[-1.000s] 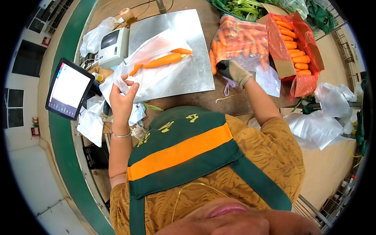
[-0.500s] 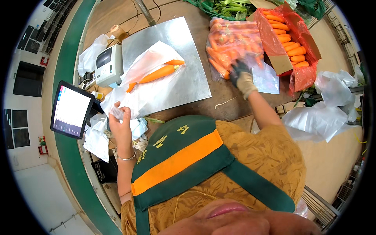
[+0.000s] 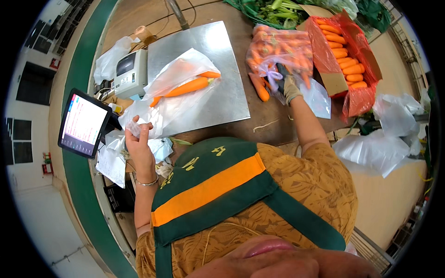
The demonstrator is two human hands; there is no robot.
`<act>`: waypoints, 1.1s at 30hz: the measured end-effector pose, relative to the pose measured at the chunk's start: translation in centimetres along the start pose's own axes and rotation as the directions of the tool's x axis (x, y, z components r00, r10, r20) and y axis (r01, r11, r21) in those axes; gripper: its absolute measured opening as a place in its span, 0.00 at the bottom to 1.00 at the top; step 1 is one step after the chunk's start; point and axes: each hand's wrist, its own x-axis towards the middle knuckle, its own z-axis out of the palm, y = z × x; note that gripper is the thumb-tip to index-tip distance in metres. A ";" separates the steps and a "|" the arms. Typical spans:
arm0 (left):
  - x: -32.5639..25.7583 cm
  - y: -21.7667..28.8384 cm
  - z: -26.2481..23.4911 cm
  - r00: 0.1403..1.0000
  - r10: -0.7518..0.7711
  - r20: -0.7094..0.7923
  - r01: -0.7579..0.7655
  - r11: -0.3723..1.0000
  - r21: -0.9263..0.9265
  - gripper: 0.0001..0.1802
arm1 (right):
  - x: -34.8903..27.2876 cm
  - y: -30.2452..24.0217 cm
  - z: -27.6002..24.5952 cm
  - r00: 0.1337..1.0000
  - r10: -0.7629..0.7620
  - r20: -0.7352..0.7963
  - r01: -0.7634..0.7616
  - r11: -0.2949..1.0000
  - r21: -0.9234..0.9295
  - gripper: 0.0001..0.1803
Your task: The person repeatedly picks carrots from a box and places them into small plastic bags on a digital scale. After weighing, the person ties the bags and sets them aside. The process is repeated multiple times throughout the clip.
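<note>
My bare left hand [image 3: 138, 135] is closed, pinching the gathered edge of a thin white plastic bag [image 3: 153, 121]. That bag lies across a metal scale plate [image 3: 232, 88], with a few carrots [image 3: 187, 87] in it, partly covered by the film. My gloved right hand [image 3: 288, 84] reaches to the near side of a clear bag of carrots [image 3: 278, 48]; its fingertips are partly hidden by the film, so I cannot make out a grip. Beside it, loose carrots [image 3: 258, 87] stick out of the bag's near left side.
A cardboard box of carrots [image 3: 331, 76] with a red liner stands at the right. Leafy stalks [image 3: 280, 11] lie at the back. On the left are a label printer [image 3: 130, 74] and a screen [image 3: 85, 123]. Crumpled clear bags [image 3: 375, 150] hang at the right edge.
My right hand has shifted slightly over the carrot bag, whose film has bunched up, and carrots at its near left lie differently. My left hand keeps its pinch, a little lower.
</note>
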 end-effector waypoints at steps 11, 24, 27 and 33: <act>-0.4 -0.2 -0.1 0.999 -0.033 -0.017 0.031 0.996 -0.085 0.23 | 0.5 -3.6 4.2 0.954 0.270 0.132 -0.129 0.765 -0.631 0.40; -0.3 -0.6 -1.6 0.994 -0.082 0.078 0.095 0.980 -0.176 0.22 | -0.3 0.0 1.2 0.916 0.389 0.102 -0.222 0.701 -0.678 0.41; -0.2 -0.7 -1.6 0.994 -0.071 0.084 0.083 0.985 -0.149 0.21 | -2.2 1.1 -0.5 0.900 0.410 0.149 -0.241 0.752 -0.613 0.41; -0.1 -1.4 -0.8 0.988 -0.110 0.105 0.128 0.975 -0.181 0.20 | -3.9 0.4 -4.2 0.830 0.477 0.287 -0.478 0.875 -0.072 0.32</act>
